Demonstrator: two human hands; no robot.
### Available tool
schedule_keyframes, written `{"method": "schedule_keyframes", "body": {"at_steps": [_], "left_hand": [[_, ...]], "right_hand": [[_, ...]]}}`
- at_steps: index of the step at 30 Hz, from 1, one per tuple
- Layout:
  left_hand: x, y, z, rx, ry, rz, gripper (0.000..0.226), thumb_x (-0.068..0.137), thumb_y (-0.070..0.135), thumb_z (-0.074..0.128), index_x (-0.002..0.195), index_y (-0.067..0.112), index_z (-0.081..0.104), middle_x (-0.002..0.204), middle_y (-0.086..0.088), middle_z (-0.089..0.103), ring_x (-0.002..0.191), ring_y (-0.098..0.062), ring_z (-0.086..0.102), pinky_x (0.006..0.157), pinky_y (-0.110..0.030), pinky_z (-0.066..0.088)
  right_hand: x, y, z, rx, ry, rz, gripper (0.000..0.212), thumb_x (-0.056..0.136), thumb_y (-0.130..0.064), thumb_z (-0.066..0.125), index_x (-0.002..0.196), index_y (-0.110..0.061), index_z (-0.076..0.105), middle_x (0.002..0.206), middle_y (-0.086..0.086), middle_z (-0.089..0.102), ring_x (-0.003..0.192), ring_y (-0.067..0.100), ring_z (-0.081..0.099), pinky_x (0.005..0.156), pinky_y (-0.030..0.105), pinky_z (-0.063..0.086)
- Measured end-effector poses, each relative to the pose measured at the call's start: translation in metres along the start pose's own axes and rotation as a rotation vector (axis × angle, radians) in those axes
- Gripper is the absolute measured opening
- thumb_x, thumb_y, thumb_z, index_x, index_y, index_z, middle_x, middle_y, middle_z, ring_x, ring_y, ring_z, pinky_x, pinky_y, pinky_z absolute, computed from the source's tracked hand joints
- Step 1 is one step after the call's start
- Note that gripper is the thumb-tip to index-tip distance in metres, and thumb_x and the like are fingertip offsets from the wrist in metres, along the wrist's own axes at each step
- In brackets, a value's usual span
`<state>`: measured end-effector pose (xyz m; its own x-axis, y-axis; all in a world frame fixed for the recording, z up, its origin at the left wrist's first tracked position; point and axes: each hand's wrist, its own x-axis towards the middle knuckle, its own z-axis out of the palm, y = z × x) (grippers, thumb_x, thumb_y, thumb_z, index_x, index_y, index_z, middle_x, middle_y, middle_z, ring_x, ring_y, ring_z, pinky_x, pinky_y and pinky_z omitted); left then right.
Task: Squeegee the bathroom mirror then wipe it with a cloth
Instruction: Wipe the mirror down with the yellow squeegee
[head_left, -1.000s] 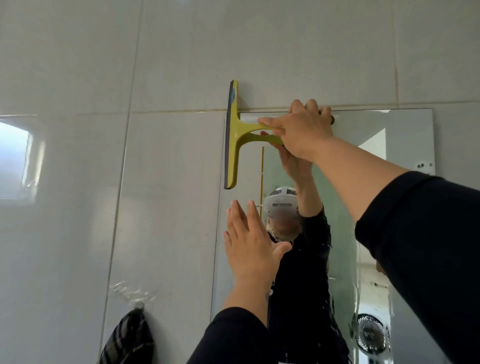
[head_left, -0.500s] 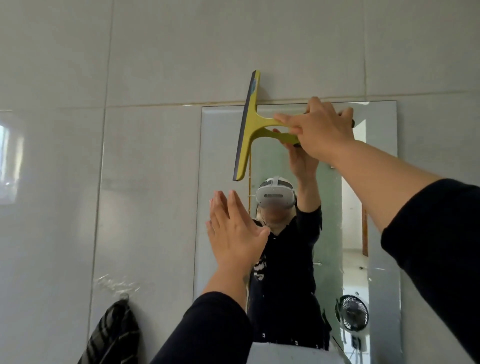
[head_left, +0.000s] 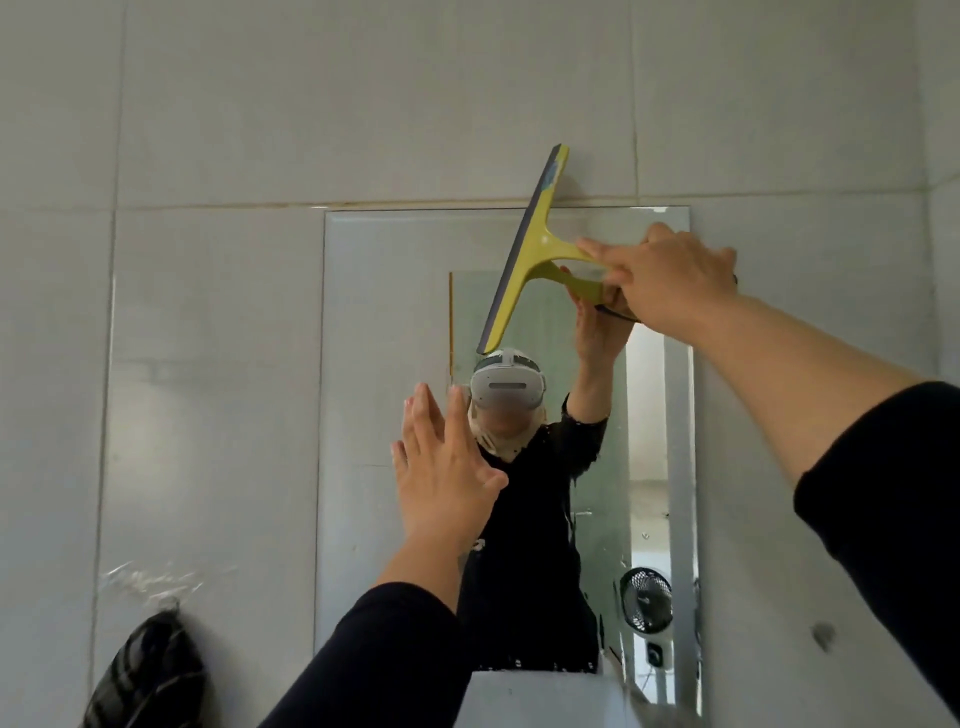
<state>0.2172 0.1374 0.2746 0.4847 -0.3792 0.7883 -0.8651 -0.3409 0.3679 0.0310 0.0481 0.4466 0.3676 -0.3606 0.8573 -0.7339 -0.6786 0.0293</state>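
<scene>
A rectangular mirror (head_left: 374, 322) hangs on the grey tiled wall. My right hand (head_left: 670, 280) grips the handle of a yellow-green squeegee (head_left: 530, 249). Its dark blade stands nearly upright, tilted right, over the upper middle of the mirror, and its top end reaches past the mirror's top edge onto the tile. My left hand (head_left: 441, 473) is raised flat with fingers spread against or just in front of the mirror's lower left part, holding nothing. A dark checked cloth (head_left: 150, 675) hangs from a wall hook at the lower left.
The mirror reflects a person in black, a small black fan (head_left: 647, 605) and a doorway. A white ledge (head_left: 540, 696) sits below the mirror. Streaks and drops mark the glass at the right. Grey wall tiles (head_left: 208, 364) surround the mirror.
The squeegee has swept right from the mirror's left edge to its upper middle, and its blade has tilted. My view has shifted, so more of the mirror shows. The left hand stays raised flat.
</scene>
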Motion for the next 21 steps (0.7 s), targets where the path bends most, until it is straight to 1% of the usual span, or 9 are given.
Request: {"method": "schedule_keyframes", "body": {"at_steps": [2,5,8,10,12,16,19,21], "left_hand": [[0.0,0.0,0.0,0.005,0.005,0.001,0.101,0.077,0.042,0.07,0.148,0.033,-0.003,0.157,-0.002,-0.016,0.146,-0.024,-0.011,0.119,-0.047,0.008],[0.001,0.0,0.002,0.015,0.014,-0.001,0.104,0.076,0.043,0.071,0.148,0.033,-0.004,0.157,-0.001,-0.015,0.146,-0.024,-0.01,0.119,-0.048,0.009],[0.002,-0.001,0.003,0.023,0.033,0.003,0.104,0.075,0.044,0.071,0.148,0.032,-0.002,0.157,-0.002,-0.012,0.146,-0.024,-0.008,0.118,-0.049,0.013],[0.001,-0.002,0.003,0.028,0.037,0.01,0.103,0.075,0.045,0.07,0.148,0.032,-0.002,0.157,-0.002,-0.011,0.146,-0.025,-0.007,0.118,-0.049,0.014],[0.002,-0.002,0.003,0.036,0.039,0.016,0.103,0.074,0.047,0.071,0.148,0.032,0.0,0.156,-0.003,-0.011,0.146,-0.026,-0.004,0.118,-0.048,0.015],[0.001,-0.003,0.002,0.028,0.045,0.02,0.104,0.073,0.048,0.071,0.148,0.03,0.001,0.156,-0.004,-0.01,0.146,-0.027,-0.003,0.118,-0.047,0.016],[0.001,-0.003,0.002,0.023,0.039,0.023,0.103,0.074,0.048,0.072,0.149,0.03,0.003,0.156,-0.004,-0.01,0.146,-0.027,-0.003,0.118,-0.047,0.017],[0.001,-0.002,0.002,0.02,0.03,0.019,0.103,0.074,0.048,0.072,0.149,0.03,0.003,0.157,-0.004,-0.01,0.146,-0.027,-0.004,0.118,-0.048,0.016]], "right_hand": [[-0.004,0.011,-0.001,0.005,-0.031,0.019,0.046,0.103,-0.031,0.029,0.136,-0.063,0.022,0.104,0.008,0.042,0.108,0.034,0.048,0.086,0.046,0.033],[-0.013,0.024,-0.001,0.022,-0.06,0.044,0.044,0.102,-0.038,0.029,0.137,-0.063,0.02,0.122,0.014,0.047,0.112,0.038,0.05,0.088,0.046,0.039],[-0.022,0.03,0.0,0.03,-0.062,0.073,0.043,0.102,-0.04,0.028,0.138,-0.061,0.019,0.128,0.015,0.049,0.112,0.039,0.051,0.083,0.041,0.041],[-0.029,0.031,0.003,0.043,-0.042,0.087,0.043,0.102,-0.039,0.028,0.14,-0.058,0.02,0.125,0.014,0.053,0.107,0.037,0.054,0.076,0.037,0.039],[-0.036,0.03,0.008,0.081,-0.012,0.119,0.044,0.101,-0.037,0.029,0.141,-0.055,0.022,0.122,0.013,0.056,0.105,0.035,0.056,0.073,0.035,0.038],[-0.05,0.027,0.021,0.208,0.023,0.23,0.045,0.101,-0.036,0.031,0.143,-0.051,0.023,0.113,0.011,0.064,0.099,0.034,0.059,0.077,0.037,0.045],[-0.06,0.018,0.033,0.319,0.051,0.282,0.047,0.1,-0.036,0.031,0.144,-0.048,0.022,0.102,0.01,0.066,0.091,0.032,0.061,0.076,0.038,0.05],[-0.066,0.006,0.043,0.416,0.073,0.316,0.049,0.099,-0.035,0.034,0.145,-0.046,0.022,0.095,0.008,0.068,0.086,0.029,0.063,0.078,0.041,0.054]]}}
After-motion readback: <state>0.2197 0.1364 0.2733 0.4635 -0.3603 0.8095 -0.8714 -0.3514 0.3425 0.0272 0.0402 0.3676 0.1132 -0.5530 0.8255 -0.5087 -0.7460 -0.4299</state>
